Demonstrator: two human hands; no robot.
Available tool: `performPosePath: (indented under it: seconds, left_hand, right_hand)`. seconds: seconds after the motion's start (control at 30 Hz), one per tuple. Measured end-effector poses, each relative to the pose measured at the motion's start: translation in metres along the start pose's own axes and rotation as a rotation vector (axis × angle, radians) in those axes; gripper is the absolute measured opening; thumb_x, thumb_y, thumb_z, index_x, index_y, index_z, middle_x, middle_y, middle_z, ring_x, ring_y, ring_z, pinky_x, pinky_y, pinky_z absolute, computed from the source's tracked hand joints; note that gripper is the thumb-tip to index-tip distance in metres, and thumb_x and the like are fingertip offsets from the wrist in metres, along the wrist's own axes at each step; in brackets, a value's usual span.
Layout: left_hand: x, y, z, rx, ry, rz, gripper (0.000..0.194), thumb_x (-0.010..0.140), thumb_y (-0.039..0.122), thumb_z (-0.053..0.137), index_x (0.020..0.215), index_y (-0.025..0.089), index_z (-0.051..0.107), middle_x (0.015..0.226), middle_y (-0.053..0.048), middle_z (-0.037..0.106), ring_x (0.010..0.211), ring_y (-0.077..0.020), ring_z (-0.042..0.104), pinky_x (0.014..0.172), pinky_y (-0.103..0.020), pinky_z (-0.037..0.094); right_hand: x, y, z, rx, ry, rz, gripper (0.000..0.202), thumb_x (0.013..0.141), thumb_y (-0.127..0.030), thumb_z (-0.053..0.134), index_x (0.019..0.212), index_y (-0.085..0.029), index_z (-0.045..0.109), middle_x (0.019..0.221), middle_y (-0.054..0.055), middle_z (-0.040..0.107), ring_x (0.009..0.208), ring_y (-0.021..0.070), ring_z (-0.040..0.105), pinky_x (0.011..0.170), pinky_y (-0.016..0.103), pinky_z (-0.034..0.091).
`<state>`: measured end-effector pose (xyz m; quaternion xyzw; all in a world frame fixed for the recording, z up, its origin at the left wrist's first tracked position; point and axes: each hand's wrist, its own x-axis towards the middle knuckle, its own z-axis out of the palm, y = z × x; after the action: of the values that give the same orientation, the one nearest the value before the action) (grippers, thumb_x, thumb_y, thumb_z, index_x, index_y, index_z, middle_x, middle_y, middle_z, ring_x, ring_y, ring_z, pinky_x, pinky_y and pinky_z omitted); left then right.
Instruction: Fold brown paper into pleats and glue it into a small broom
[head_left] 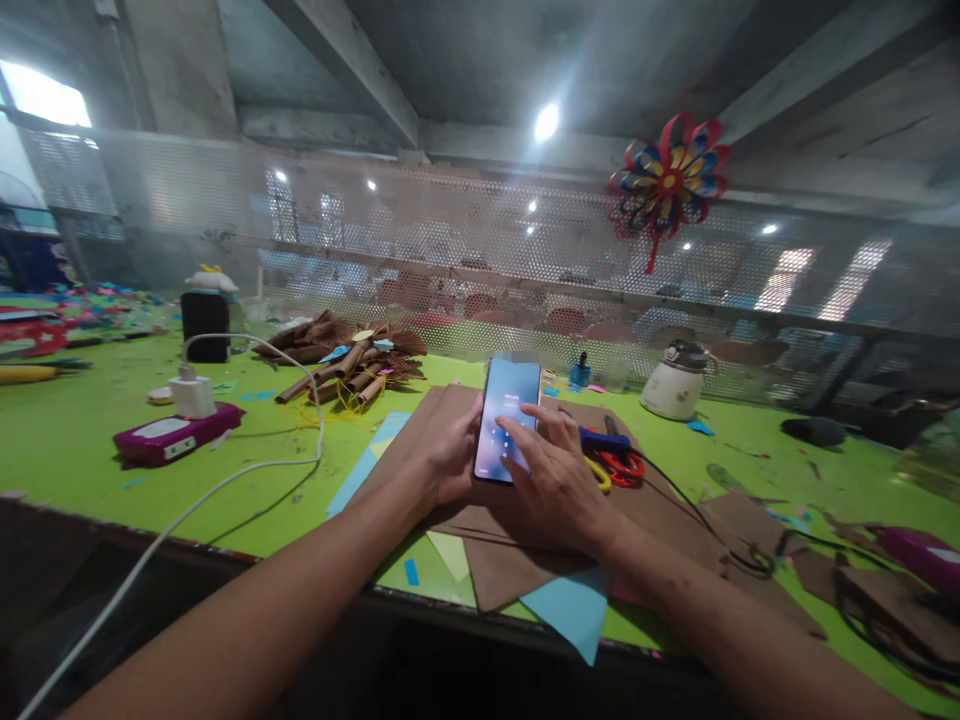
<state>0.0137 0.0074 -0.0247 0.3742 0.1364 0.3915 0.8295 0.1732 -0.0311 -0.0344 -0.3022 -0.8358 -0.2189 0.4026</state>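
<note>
A smartphone (510,385) with a lit blue screen showing a keypad is held upright over brown sheets (495,570) on the green table (262,505). My left hand (452,455) is wrapped round the phone's left edge. Over the screen's lower right, my right hand (559,470) has its fingers apart, the fingertips at or just above the glass; it holds nothing. Just right of it lie red-handled scissors (624,468) and a dark blue-handled tool (604,441). Light blue paper (574,610) sticks out from under the brown sheets.
A purple power strip (176,435) with a white charger (192,394) and cable stands at the left. Rolled brown paper bundles (364,370) lie behind. A white jug (675,382) is at the back right. Black cords and brown scraps (885,610) lie at the right.
</note>
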Motion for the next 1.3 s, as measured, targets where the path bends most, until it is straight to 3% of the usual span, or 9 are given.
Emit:
performPosePath:
  seconds: [0.2,0.43,0.57,0.73,0.9,1.03,1.3]
  left_hand:
    - [0.002,-0.002,-0.002,0.019,-0.019,-0.009,0.05,0.093,0.047,0.037,0.11,0.007,0.062,0.086,-0.014,0.071,0.072,-0.0213,0.065,0.065,-0.029,0.048]
    - [0.002,0.004,-0.009,-0.004,-0.016,-0.026,0.052,0.092,0.05,0.039,0.106,0.007,0.063,0.093,-0.017,0.07,0.079,-0.0259,0.066,0.082,-0.043,0.048]
    - [0.002,0.006,-0.011,-0.027,0.007,0.015,0.048,0.093,0.048,0.04,0.1,0.006,0.064,0.09,-0.016,0.07,0.08,-0.0249,0.065,0.086,-0.043,0.046]
    - [0.002,0.007,-0.01,-0.025,0.002,0.026,0.047,0.093,0.046,0.039,0.099,0.006,0.064,0.088,-0.016,0.07,0.079,-0.0236,0.065,0.084,-0.04,0.047]
    - [0.001,0.004,-0.004,0.026,0.004,-0.008,0.049,0.092,0.048,0.04,0.107,0.007,0.062,0.09,-0.016,0.07,0.077,-0.0254,0.066,0.078,-0.04,0.048]
    - [0.001,0.002,-0.004,0.037,-0.028,-0.07,0.054,0.09,0.052,0.041,0.11,0.007,0.061,0.09,-0.017,0.07,0.071,-0.0247,0.066,0.071,-0.037,0.049]
    - [0.001,0.005,-0.009,-0.033,-0.01,-0.039,0.053,0.09,0.053,0.043,0.105,0.006,0.063,0.09,-0.016,0.07,0.076,-0.0246,0.066,0.078,-0.039,0.048]
  right_hand:
    - [0.001,-0.002,0.002,-0.021,-0.022,-0.021,0.043,0.089,-0.018,0.051,0.131,-0.017,0.044,0.116,0.011,0.064,0.124,0.03,0.041,0.1,0.052,0.032]
    - [-0.006,0.007,-0.004,0.051,0.148,0.011,0.03,0.088,-0.015,0.052,0.118,-0.017,0.054,0.102,0.01,0.067,0.108,0.0271,0.053,0.094,0.05,0.037]
    - [-0.008,0.009,-0.002,0.052,0.146,0.002,0.027,0.087,-0.013,0.053,0.114,-0.016,0.057,0.097,0.009,0.067,0.102,0.0256,0.055,0.092,0.048,0.038]
    - [-0.007,0.007,-0.002,0.034,0.128,-0.03,0.029,0.087,-0.015,0.053,0.116,-0.017,0.056,0.096,0.009,0.066,0.103,0.0264,0.055,0.091,0.048,0.039]
    - [-0.004,0.005,-0.003,0.022,0.092,-0.003,0.042,0.089,-0.019,0.052,0.13,-0.015,0.047,0.116,0.014,0.062,0.118,0.0292,0.046,0.097,0.051,0.036]
    - [-0.002,0.005,-0.002,-0.01,0.024,0.009,0.041,0.09,-0.024,0.051,0.129,-0.014,0.047,0.118,0.015,0.061,0.122,0.0304,0.043,0.1,0.053,0.033]
    - [-0.005,0.005,-0.005,0.072,0.154,-0.018,0.033,0.087,-0.018,0.053,0.119,-0.016,0.055,0.104,0.012,0.065,0.11,0.0276,0.053,0.094,0.051,0.038]
